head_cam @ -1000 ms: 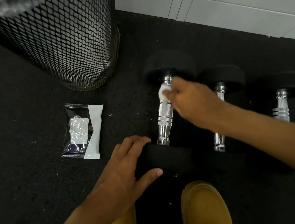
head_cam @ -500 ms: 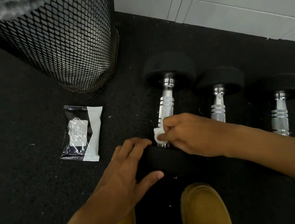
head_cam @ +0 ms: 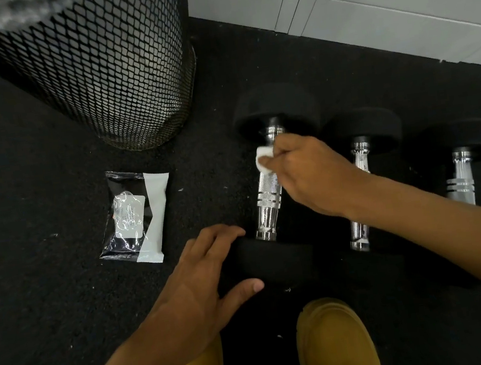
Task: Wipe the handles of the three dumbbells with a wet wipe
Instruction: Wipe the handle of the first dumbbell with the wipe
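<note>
Head view: right hand [head_cam: 308, 177] pinches wet wipe [head_cam: 263, 159] on first dumbbell's handle [head_cam: 267, 191]; left hand [head_cam: 197, 284], fingers relaxed, steadies its near weight [head_cam: 273, 261]. Judged step: wiping first handle; next, middle dumbbell [head_cam: 360, 192].

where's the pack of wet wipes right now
In the head view, the black and white wet wipe packet lies flat on the dark floor at left, below the black mesh bin and left of the leftmost chrome-handled dumbbell.
</note>
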